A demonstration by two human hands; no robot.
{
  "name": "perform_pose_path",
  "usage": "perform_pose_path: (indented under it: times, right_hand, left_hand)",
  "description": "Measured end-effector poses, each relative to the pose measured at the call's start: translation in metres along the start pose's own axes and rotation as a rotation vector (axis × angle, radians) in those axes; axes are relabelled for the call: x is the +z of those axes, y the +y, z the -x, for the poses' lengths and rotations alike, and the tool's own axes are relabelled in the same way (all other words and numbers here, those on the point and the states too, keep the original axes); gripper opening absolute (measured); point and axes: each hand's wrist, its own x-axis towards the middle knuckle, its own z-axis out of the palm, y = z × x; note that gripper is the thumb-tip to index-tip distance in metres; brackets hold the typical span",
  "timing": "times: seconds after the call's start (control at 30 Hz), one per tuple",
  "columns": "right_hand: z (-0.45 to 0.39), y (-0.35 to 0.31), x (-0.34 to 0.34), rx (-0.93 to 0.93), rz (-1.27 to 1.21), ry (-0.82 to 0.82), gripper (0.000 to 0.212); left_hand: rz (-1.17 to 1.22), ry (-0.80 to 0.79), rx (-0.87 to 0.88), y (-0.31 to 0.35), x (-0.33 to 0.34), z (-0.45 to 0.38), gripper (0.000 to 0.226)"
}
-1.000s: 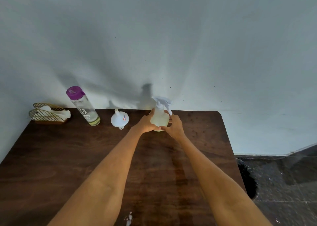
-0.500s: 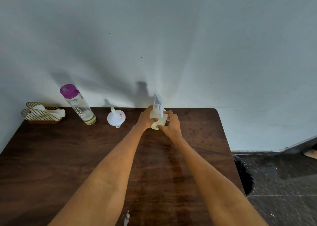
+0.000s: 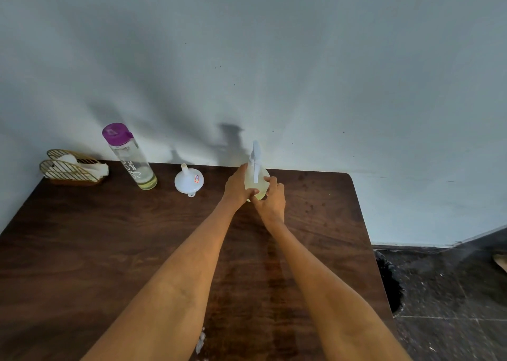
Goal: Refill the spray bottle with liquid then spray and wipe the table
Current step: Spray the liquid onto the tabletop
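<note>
Spray bottle (image 3: 256, 181) between both hands' fingers (image 3: 270, 181)

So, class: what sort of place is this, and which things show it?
Probably a plain room at home: a dark wooden table pushed against a bare painted wall, a dark tiled floor, and a wire napkin holder.

the spray bottle (image 3: 255, 181) head has turned from sideways to facing the camera.
</note>
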Motion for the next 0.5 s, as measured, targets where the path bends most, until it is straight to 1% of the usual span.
perform_pose_path:
  times: [0.13, 0.17, 0.23, 0.27, 0.33, 0.4, 0.5]
  right_hand:
    - [-0.002, 0.002, -0.002, -0.002, 0.025, -0.019, 0.054]
    - [0.000, 0.002, -0.003, -0.006, 0.047, -0.021, 0.054]
    - [0.008, 0.000, -0.005, 0.011, 0.084, 0.037, 0.055]
    - [0.015, -0.002, -0.005, 0.037, 0.078, 0.084, 0.053]
    - [0.036, -0.004, 0.002, 0.076, 0.071, 0.120, 0.047]
    - [0.057, -0.007, 0.014, 0.071, 0.094, 0.077, 0.040]
    - [0.083, -0.023, 0.036, 0.035, 0.127, -0.021, 0.031]
  left_hand:
    - [0.025, -0.024, 0.022, -0.001, 0.001, 0.000, 0.075]
    - [0.070, -0.005, 0.019, -0.003, 0.002, 0.002, 0.077]
    - [0.211, 0.085, -0.061, -0.008, 0.006, 0.014, 0.078]
    - [0.242, 0.139, -0.107, -0.013, 0.008, 0.024, 0.075]
    - [0.197, 0.199, -0.149, -0.031, 0.013, 0.049, 0.064]
    - [0.126, 0.203, -0.143, -0.051, 0.012, 0.073, 0.051]
    - [0.095, 0.210, -0.159, -0.079, -0.007, 0.101, 0.037]
